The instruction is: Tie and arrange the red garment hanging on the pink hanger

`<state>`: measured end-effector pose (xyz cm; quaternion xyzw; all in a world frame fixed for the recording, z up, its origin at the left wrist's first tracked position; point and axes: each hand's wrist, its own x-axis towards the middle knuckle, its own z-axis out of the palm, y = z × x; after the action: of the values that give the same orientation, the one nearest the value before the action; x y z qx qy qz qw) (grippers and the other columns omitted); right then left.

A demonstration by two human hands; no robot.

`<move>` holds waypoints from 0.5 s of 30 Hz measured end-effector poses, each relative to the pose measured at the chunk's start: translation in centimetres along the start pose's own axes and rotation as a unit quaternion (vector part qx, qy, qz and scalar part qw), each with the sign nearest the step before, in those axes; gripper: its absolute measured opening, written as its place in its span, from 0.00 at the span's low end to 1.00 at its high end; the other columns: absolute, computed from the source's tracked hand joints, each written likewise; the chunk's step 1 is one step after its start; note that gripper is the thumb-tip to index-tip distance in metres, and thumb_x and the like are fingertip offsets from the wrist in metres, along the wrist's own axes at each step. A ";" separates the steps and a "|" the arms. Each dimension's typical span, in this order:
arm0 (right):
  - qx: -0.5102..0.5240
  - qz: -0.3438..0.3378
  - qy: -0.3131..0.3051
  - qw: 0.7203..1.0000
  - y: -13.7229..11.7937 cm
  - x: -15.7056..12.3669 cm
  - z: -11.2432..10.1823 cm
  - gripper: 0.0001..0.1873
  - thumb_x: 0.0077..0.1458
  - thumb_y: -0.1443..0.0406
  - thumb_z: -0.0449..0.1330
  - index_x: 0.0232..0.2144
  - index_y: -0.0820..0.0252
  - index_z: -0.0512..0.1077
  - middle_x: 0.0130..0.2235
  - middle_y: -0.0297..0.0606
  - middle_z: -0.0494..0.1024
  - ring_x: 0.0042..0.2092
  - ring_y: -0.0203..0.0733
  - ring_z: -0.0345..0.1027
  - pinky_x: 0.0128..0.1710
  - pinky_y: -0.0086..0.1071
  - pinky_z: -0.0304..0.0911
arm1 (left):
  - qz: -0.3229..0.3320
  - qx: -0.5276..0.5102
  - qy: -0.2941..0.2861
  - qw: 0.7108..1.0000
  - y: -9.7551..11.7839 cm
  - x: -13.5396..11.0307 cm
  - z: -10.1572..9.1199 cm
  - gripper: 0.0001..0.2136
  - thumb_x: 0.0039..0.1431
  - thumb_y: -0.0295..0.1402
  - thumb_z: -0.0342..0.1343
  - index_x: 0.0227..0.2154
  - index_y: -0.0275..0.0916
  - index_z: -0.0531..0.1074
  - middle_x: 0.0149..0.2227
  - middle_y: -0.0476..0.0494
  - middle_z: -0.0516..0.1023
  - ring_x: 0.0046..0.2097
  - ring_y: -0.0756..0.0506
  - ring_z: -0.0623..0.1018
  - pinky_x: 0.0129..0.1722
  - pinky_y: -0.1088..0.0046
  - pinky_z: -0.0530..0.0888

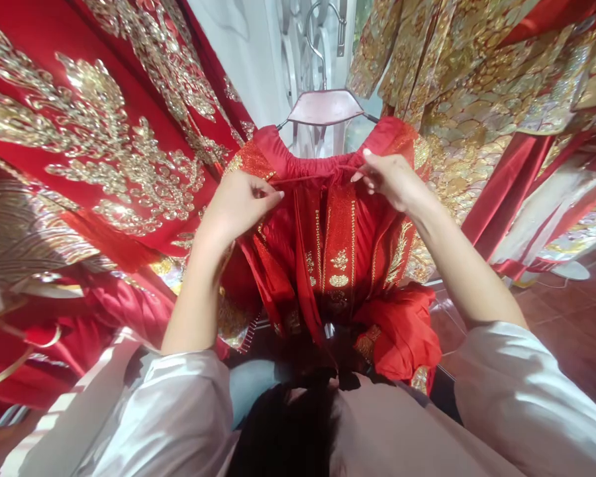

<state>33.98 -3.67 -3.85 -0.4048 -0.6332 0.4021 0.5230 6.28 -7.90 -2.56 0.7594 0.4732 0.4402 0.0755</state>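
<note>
A red skirt (338, 252) with gold embroidery hangs from a pink hanger (325, 107) straight ahead. Its waistband is gathered on a thin red drawstring (310, 177). My left hand (238, 205) pinches the left end of that string at the waistband, fingers closed. My right hand (390, 179) pinches the right part of the string near the waistband's right side, fingers pressed together. The string runs taut between both hands. White sleeves cover my upper arms.
Red garments with heavy gold embroidery (94, 132) hang close on the left. Gold and red embroidered robes (487, 86) hang on the right. A white ornate metal frame (302, 53) stands behind the hanger. Reddish floor tiles (576, 311) show at the lower right.
</note>
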 end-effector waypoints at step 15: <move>-0.182 0.092 -0.207 0.957 -0.9 -2.5 -1.7 0.15 0.48 0.68 0.63 0.41 0.62 0.78 0.12 0.23 0.58 0.15 0.25 0.45 0.14 0.24 0.44 | -0.023 -0.141 0.259 0.955 -0.1 3.5 3.4 0.08 0.52 0.32 0.59 0.19 0.40 0.70 0.23 0.48 0.67 0.36 0.45 0.72 0.32 0.72 0.67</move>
<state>35.85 -6.16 -3.67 -0.4571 -0.7505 0.4013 0.2584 9.37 -4.07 -2.59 0.5896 0.4271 0.6822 0.0670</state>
